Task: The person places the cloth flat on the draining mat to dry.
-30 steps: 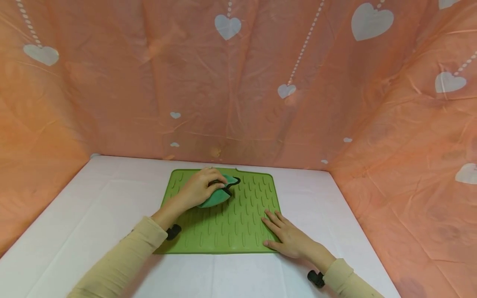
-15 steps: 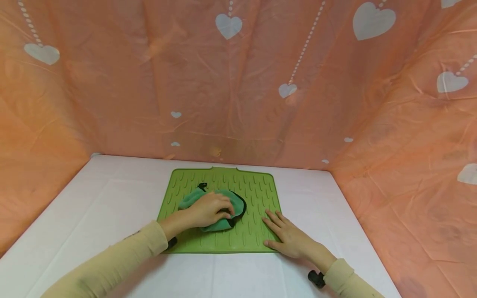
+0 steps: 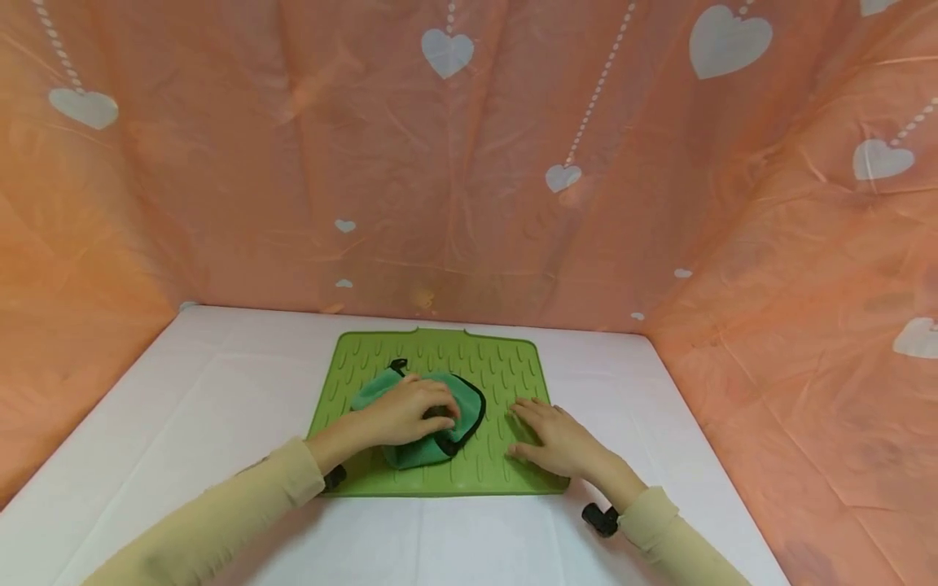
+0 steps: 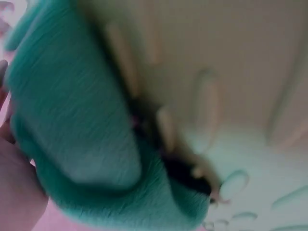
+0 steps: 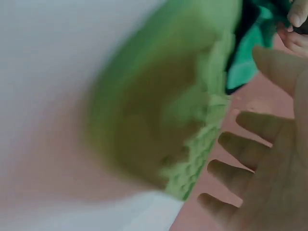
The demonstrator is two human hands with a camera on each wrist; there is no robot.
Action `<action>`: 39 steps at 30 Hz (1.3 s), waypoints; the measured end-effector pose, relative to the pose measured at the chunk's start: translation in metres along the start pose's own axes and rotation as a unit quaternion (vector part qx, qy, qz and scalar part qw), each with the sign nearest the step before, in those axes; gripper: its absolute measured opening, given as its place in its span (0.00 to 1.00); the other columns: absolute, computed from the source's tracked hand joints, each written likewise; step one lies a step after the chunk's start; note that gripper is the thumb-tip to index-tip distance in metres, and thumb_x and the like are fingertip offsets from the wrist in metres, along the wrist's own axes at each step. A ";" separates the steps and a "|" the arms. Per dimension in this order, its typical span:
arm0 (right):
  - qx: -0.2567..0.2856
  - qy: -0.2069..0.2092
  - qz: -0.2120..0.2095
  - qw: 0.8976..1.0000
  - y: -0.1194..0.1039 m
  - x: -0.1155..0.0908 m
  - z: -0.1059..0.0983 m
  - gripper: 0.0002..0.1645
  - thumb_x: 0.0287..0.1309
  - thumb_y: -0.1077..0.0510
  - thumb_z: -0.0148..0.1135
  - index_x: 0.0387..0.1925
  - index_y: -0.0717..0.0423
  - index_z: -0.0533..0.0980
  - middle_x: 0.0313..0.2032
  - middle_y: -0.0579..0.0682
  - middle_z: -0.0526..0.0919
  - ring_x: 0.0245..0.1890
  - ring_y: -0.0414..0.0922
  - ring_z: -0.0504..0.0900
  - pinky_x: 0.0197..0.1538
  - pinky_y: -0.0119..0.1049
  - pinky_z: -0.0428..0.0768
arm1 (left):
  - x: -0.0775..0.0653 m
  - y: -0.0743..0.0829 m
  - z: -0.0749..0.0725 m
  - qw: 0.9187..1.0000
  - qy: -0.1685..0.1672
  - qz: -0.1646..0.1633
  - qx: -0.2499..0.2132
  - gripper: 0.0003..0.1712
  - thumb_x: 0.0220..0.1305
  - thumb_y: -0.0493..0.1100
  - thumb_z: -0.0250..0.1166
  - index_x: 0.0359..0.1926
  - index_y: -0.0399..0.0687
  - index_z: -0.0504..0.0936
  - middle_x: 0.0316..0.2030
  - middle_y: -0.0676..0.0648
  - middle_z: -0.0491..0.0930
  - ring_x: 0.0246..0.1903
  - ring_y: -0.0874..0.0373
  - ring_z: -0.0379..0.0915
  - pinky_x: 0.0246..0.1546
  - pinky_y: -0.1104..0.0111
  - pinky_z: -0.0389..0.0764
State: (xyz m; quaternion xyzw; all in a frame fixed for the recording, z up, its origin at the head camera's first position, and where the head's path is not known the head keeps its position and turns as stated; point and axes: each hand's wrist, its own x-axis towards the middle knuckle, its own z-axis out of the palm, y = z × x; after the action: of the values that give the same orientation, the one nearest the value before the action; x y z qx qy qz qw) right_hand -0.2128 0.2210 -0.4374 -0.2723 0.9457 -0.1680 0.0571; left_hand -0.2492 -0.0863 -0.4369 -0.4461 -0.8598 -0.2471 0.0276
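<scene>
A green cloth (image 3: 469, 399) with black edging lies bunched on a green ridged mat (image 3: 506, 358). My left hand (image 3: 406, 411) is on top of it, fingers curled into the fabric, gripping it. In the left wrist view the folded cloth (image 4: 77, 110) fills the left side, and only part of the hand (image 4: 19, 183) shows at the edge. My right hand (image 3: 557, 443) is over the mat's right edge with fingers spread and nothing held. The right wrist view shows this hand (image 5: 269, 149) with its fingers apart, raised off the mat (image 5: 144, 110).
The mat rests on a white-covered table (image 3: 242, 382). Orange sheeting (image 3: 454, 203) with white hearts stands behind and along both sides. A small black device (image 3: 601, 519) is worn at the right wrist, another (image 3: 335, 478) at the left.
My left hand has brought the cloth from the mat's back part toward its front, where it spreads out more. My right hand has lifted from the mat and shifted slightly left.
</scene>
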 end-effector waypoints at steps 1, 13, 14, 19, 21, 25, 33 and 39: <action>0.016 0.014 0.008 1.000 -0.003 0.005 0.000 0.39 0.72 0.47 0.64 0.74 0.65 0.68 0.73 0.65 0.69 0.73 0.66 0.65 0.73 0.65 0.63 | -0.001 0.000 -0.004 1.000 0.017 -0.004 -0.011 0.07 0.71 0.45 0.69 0.48 0.54 0.88 0.43 0.58 0.84 0.42 0.63 0.79 0.56 0.48 0.73; 0.198 0.098 0.069 0.973 -0.027 0.056 0.008 0.28 0.73 0.59 0.63 0.70 0.65 0.72 0.59 0.61 0.81 0.54 0.58 0.83 0.55 0.55 0.82 | -0.024 -0.046 -0.043 0.967 0.171 -0.169 -0.078 0.11 0.75 0.37 0.64 0.54 0.44 0.86 0.48 0.45 0.84 0.39 0.55 0.77 0.35 0.62 0.79; 0.204 0.098 0.075 0.971 -0.027 0.059 0.010 0.28 0.73 0.59 0.63 0.69 0.65 0.73 0.58 0.60 0.82 0.53 0.57 0.83 0.54 0.54 0.82 | -0.027 -0.050 -0.044 0.965 0.167 -0.189 -0.075 0.11 0.75 0.37 0.64 0.55 0.43 0.86 0.48 0.44 0.84 0.38 0.54 0.77 0.33 0.61 0.79; 0.220 0.099 0.098 0.965 -0.024 0.069 0.019 0.25 0.72 0.60 0.64 0.66 0.66 0.75 0.47 0.55 0.85 0.48 0.54 0.84 0.50 0.50 0.83 | -0.037 -0.064 -0.043 0.955 0.122 -0.255 -0.086 0.13 0.76 0.38 0.63 0.56 0.38 0.85 0.48 0.40 0.85 0.41 0.48 0.81 0.40 0.54 0.83; 0.221 0.097 0.102 0.965 -0.023 0.071 0.022 0.24 0.71 0.61 0.65 0.64 0.66 0.76 0.44 0.53 0.85 0.45 0.51 0.84 0.47 0.47 0.82 | -0.040 -0.067 -0.040 0.955 0.104 -0.261 -0.093 0.13 0.75 0.37 0.63 0.55 0.37 0.85 0.47 0.39 0.85 0.45 0.44 0.82 0.45 0.51 0.83; 0.220 0.089 0.105 0.966 -0.023 0.074 0.024 0.22 0.69 0.62 0.66 0.62 0.65 0.78 0.39 0.50 0.84 0.39 0.45 0.81 0.42 0.43 0.80 | -0.044 -0.069 -0.035 0.954 0.080 -0.270 -0.107 0.12 0.73 0.37 0.65 0.54 0.36 0.85 0.44 0.40 0.85 0.47 0.43 0.82 0.50 0.48 0.82; 0.175 0.088 0.110 0.974 -0.022 0.081 0.025 0.15 0.64 0.63 0.71 0.51 0.62 0.83 0.31 0.46 0.82 0.32 0.41 0.77 0.39 0.39 0.78 | -0.044 -0.068 -0.031 0.949 0.062 -0.281 -0.127 0.10 0.73 0.33 0.65 0.51 0.34 0.83 0.39 0.43 0.84 0.43 0.48 0.81 0.47 0.52 0.83; 0.173 0.098 0.121 0.972 -0.021 0.081 0.028 0.04 0.65 0.62 0.70 0.38 0.60 0.83 0.29 0.47 0.81 0.30 0.42 0.77 0.35 0.38 0.78 | -0.045 -0.069 -0.030 0.949 0.053 -0.284 -0.125 0.07 0.74 0.34 0.63 0.48 0.37 0.84 0.39 0.45 0.85 0.43 0.49 0.83 0.47 0.53 0.83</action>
State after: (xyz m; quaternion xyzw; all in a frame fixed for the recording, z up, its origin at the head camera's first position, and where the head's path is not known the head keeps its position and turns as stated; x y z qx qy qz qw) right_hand -0.2653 0.1530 -0.4579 -0.1237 0.9291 -0.3471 0.0301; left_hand -0.2810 -0.1671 -0.4506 -0.1695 -0.9105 -0.3732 -0.0542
